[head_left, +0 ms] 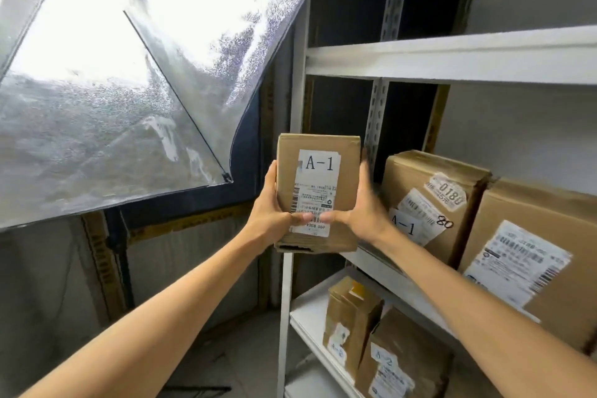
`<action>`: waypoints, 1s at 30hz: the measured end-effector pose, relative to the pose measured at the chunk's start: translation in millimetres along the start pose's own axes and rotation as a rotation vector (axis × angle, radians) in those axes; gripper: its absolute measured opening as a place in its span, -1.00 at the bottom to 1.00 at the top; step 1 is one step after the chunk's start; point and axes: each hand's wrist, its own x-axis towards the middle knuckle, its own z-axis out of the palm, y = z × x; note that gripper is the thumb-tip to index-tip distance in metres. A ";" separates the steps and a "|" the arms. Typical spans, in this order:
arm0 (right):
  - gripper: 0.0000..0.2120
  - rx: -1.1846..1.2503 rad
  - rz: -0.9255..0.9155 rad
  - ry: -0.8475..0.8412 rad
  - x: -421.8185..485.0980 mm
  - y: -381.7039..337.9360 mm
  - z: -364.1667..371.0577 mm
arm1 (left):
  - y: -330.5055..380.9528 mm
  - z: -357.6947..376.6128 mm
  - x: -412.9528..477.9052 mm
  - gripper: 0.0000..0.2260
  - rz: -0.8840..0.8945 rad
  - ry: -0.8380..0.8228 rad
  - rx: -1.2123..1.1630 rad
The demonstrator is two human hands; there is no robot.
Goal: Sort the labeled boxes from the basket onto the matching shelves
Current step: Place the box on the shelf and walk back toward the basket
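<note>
A small brown cardboard box (318, 152) with a white label reading A-1 is held upright in front of the left end of a white metal shelf rack (452, 56). My left hand (273, 207) grips its left side with the thumb on the front label. My right hand (363, 203) grips its right side, thumb also on the label. Behind it on the middle shelf stands a larger box (433, 200) also labeled A-1. The basket is out of view.
Another large box (533, 255) stands to the right on the same shelf. Two boxes labeled A-2 (352, 320) (400, 362) sit on the shelf below. A silver studio softbox (129, 74) on a stand fills the left side, close to the rack's upright.
</note>
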 end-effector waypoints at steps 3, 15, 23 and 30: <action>0.23 -0.081 0.022 0.055 18.9 4.2 2.3 | -12.8 2.7 25.9 -0.12 0.017 -0.035 -0.007; 0.20 -0.155 0.212 0.322 58.3 30.7 18.4 | -65.2 23.3 87.8 -0.06 0.070 -0.168 0.011; -0.08 -0.908 0.055 0.476 94.8 -10.8 20.3 | -77.2 28.8 110.2 -0.02 0.059 -0.290 0.020; -0.28 -1.318 -0.026 0.305 99.8 -18.9 8.9 | -87.7 28.7 120.8 -0.19 -0.008 -0.276 -0.017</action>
